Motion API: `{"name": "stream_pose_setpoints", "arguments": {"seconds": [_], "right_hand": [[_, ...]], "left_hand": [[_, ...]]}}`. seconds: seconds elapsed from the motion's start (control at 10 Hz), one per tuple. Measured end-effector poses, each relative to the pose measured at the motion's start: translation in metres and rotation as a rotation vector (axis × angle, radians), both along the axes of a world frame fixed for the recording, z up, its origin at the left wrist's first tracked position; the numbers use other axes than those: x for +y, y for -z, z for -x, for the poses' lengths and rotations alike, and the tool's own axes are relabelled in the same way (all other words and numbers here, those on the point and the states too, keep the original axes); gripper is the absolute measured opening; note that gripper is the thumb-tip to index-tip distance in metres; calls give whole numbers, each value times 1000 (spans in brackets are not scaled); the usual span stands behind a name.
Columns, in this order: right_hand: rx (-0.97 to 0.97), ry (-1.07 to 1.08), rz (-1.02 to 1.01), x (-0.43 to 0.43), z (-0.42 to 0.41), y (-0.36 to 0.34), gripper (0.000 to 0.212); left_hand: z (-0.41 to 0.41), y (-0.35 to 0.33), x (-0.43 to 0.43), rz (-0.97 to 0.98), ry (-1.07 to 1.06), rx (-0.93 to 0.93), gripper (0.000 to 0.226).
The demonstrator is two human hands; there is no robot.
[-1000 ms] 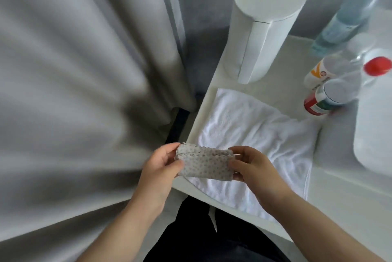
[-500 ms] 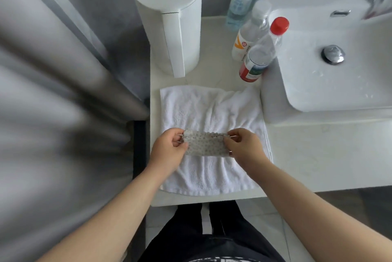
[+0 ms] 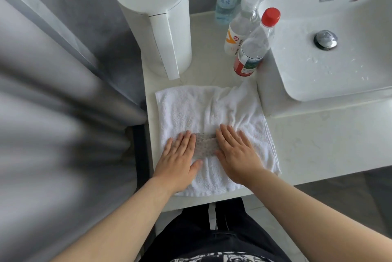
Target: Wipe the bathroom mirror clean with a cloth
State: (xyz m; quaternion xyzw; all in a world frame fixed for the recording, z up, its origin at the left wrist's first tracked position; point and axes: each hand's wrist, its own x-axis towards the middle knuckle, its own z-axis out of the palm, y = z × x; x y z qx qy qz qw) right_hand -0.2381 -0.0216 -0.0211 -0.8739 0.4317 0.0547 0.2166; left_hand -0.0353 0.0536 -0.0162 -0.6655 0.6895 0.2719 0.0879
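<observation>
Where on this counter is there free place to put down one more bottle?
The widest bare counter lies right of the white towel, before the basin. A narrow strip separates the towel from the white jug and three bottles; that back corner is crowded.

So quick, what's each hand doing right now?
Left hand: open, flat, pressing the grey cloth onto the white towel.
Right hand: open, flat, pressing the same cloth.
</observation>
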Motion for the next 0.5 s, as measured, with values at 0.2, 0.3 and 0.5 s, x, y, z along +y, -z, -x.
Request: {"name": "stream_pose_setpoints", "arguments": {"seconds": [0.2,0.3,0.5], "right_hand": [[148,-56,51,-2,8,20,61],[166,-48,27,-1,6,18,62],[19,25,-97,-14,4,3,70]], "left_hand": [[-1,5,-1,-73,21,-64,83],[0,4,-2,-98,23,-72,83],[-15,-13,-16,-108,-83,119,81]]}}
